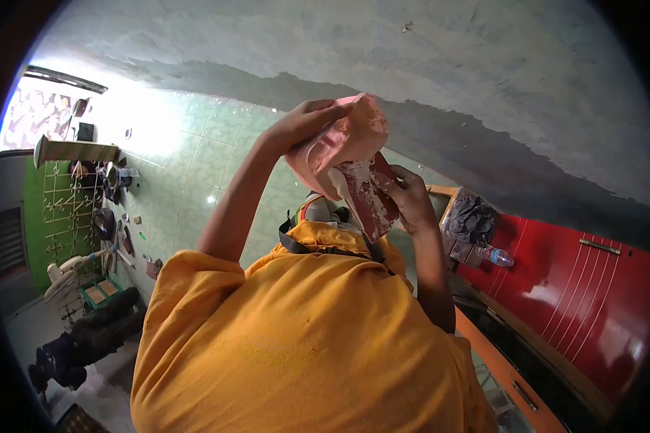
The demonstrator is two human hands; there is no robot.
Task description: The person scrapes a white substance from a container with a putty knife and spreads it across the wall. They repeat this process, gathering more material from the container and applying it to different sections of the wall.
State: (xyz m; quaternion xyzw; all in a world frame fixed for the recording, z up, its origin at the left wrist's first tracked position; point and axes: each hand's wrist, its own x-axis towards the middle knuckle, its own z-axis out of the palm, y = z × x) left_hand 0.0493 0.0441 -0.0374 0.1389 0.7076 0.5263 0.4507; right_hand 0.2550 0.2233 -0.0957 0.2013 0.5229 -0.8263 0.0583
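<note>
Our left hand (312, 123) grips a tilted pink tub (323, 155); our right hand (409, 198) clasps a paste-smeared maroon scraper (362, 206) close by its mouth. Steadying the tub and keeping the scraper over it should limit drips. Beyond our grip stands the patchy wall (484, 79).

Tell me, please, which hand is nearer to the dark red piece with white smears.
The right hand: its fingers grip the dark red piece. The left hand is farther off, holding the upper left of the pink object.
</note>
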